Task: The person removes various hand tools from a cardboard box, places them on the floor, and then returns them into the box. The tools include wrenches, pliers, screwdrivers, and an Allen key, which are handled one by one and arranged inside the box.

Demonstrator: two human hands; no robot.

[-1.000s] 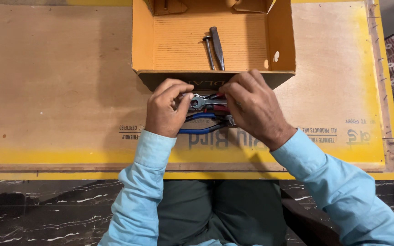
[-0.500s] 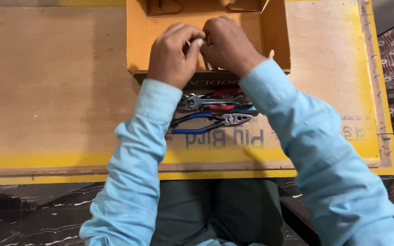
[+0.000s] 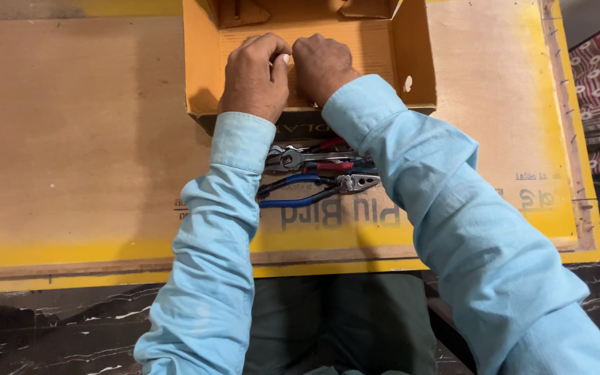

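Open orange cardboard box (image 3: 203, 62), upright on the board, flaps raised, both fists inside it, small pile of pliers (image 3: 314, 182) just in front, blue and red handles, steel jaws pointing right, lying flat

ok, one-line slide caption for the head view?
Both hands, left and right, reach into an open orange cardboard box; blue- and red-handled pliers lie on the plywood board.

I have both arms stretched forward, sleeves in light blue down to the wrists. My left hand (image 3: 253, 75) is curled into a loose fist, knuckles up, thumb tucked toward the right. My right hand (image 3: 322, 64) is curled the same way, pressed against the left so the fingertips meet. Both forearms angle inward toward each other.
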